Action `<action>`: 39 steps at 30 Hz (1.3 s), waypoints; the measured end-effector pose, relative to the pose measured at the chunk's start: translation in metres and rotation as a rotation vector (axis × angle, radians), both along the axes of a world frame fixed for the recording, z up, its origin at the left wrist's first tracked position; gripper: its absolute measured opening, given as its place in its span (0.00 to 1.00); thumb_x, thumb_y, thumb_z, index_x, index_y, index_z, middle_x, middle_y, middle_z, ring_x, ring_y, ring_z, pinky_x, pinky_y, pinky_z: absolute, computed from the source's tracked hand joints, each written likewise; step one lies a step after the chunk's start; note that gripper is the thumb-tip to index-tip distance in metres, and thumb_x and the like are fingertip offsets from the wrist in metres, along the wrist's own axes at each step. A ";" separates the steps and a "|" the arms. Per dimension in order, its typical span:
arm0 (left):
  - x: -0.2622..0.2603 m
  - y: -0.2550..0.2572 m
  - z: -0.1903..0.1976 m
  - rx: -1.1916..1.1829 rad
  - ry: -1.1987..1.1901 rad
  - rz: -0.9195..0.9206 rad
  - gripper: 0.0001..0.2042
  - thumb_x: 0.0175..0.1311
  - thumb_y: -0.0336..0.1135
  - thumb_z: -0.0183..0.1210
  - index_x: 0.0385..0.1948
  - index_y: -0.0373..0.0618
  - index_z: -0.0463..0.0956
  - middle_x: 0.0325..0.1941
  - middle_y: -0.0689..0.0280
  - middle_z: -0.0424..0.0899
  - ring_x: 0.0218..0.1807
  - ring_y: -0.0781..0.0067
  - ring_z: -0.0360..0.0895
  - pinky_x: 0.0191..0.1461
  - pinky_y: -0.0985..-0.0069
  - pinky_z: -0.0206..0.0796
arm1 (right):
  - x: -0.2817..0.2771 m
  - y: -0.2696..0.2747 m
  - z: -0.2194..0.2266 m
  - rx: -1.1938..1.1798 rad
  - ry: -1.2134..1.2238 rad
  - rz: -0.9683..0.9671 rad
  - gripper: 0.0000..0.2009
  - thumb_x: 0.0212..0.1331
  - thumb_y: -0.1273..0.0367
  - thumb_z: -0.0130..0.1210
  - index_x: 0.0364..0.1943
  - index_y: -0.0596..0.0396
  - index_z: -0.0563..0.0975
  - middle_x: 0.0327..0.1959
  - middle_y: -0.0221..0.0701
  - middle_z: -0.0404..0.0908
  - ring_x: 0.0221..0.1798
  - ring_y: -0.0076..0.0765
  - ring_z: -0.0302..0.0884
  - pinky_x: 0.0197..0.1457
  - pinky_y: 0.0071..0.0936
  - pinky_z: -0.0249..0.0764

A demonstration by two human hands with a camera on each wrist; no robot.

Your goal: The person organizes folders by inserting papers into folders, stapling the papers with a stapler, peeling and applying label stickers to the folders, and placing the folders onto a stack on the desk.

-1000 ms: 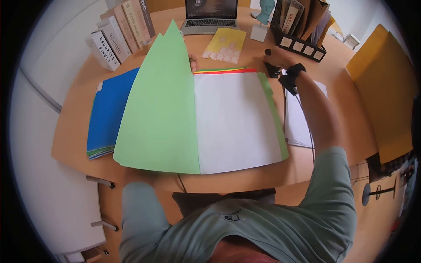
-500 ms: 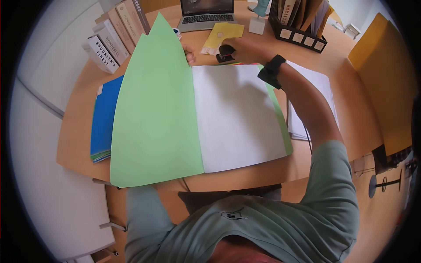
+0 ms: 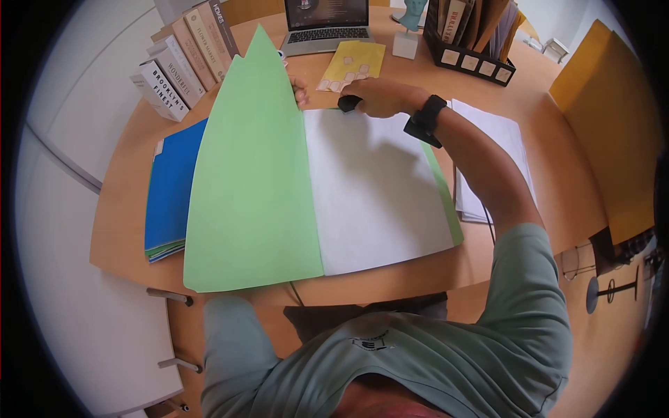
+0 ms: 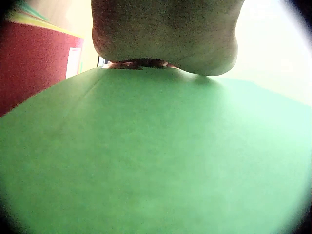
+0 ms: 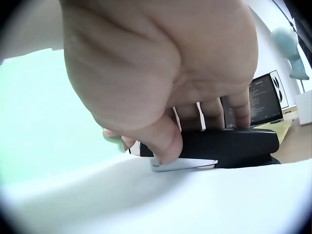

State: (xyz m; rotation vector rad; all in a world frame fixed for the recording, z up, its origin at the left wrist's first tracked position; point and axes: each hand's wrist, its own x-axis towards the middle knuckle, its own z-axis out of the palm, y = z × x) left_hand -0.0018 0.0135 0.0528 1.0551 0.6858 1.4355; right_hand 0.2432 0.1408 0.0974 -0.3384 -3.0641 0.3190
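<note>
A green folder (image 3: pixel 254 181) stands open, its left cover raised, with white paper (image 3: pixel 380 195) lying on the right side. My left hand (image 3: pixel 300 92) is at the raised cover's top inner edge, mostly behind it; its fingers curl at that edge. In the left wrist view the green cover (image 4: pixel 156 146) fills the space below the hand (image 4: pixel 165 34). My right hand (image 3: pixel 382 97) grips a black stapler (image 3: pixel 349 103) at the paper's top edge, near the fold. The right wrist view shows thumb and fingers of the hand (image 5: pixel 161 63) around the stapler (image 5: pixel 229 146).
Blue folders (image 3: pixel 171 188) lie partly under the green cover. Books (image 3: pixel 182 73) stand back left, a laptop (image 3: pixel 327 35) behind, beside a yellow sheet (image 3: pixel 354 61). At right are white papers (image 3: pixel 495 139), a black organizer (image 3: pixel 470 63) and a small bust (image 3: pixel 412 14).
My right hand has moved left with the stapler, from right of the folder to the top edge of the paper. The raised green cover has shifted slightly.
</note>
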 end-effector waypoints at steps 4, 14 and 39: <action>0.012 -0.004 -0.003 0.030 0.052 0.141 0.24 0.72 0.51 0.41 0.36 0.37 0.78 0.28 0.64 0.75 0.38 0.66 0.71 0.46 0.72 0.65 | -0.002 0.000 -0.001 -0.010 -0.010 -0.015 0.19 0.56 0.76 0.52 0.54 0.60 0.74 0.54 0.49 0.76 0.57 0.55 0.72 0.61 0.41 0.67; 0.039 -0.018 -0.002 0.093 0.294 0.402 0.22 0.71 0.50 0.42 0.33 0.38 0.77 0.28 0.65 0.74 0.36 0.69 0.70 0.44 0.73 0.64 | 0.000 -0.001 -0.027 0.168 0.150 0.067 0.10 0.57 0.72 0.51 0.42 0.52 0.79 0.38 0.43 0.82 0.45 0.51 0.79 0.48 0.44 0.73; 0.046 -0.014 -0.011 -0.082 1.002 0.809 0.17 0.62 0.44 0.57 0.39 0.36 0.79 0.38 0.58 0.85 0.43 0.70 0.81 0.48 0.74 0.70 | 0.057 0.129 -0.009 0.192 0.159 -0.792 0.14 0.52 0.69 0.51 0.41 0.58 0.81 0.48 0.51 0.81 0.51 0.59 0.79 0.51 0.47 0.77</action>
